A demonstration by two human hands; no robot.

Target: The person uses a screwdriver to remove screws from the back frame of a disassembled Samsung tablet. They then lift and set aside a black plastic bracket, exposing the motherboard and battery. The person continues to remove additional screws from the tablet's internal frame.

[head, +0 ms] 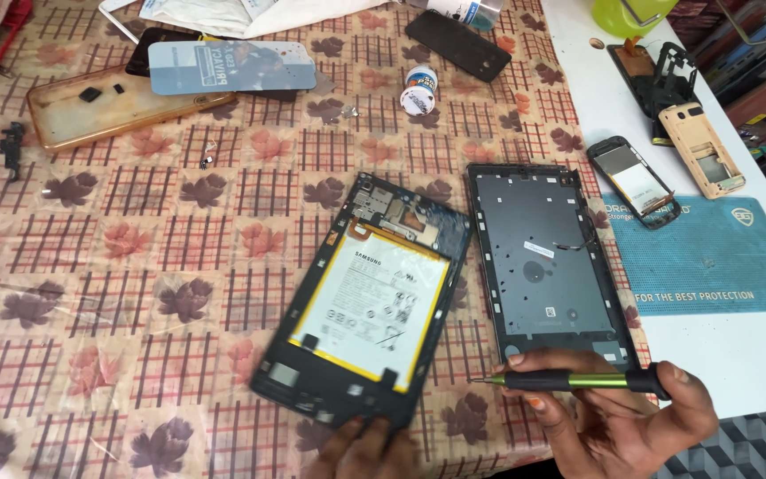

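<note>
The right hand (631, 421) grips a green-black screwdriver (578, 380) just right of the opened tablet (367, 306). The left hand (365, 448) touches the tablet's near edge; whether its fingers clasp it is unclear. The removed back cover (547, 266) lies beside the tablet.

Bare left hand (361, 448) and right hand (618, 417); seemingly no rings.

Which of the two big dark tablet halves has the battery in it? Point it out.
The opened tablet body on the left, touched by the left hand, carries the white battery. The back cover beside it is a bare grey shell.
</note>
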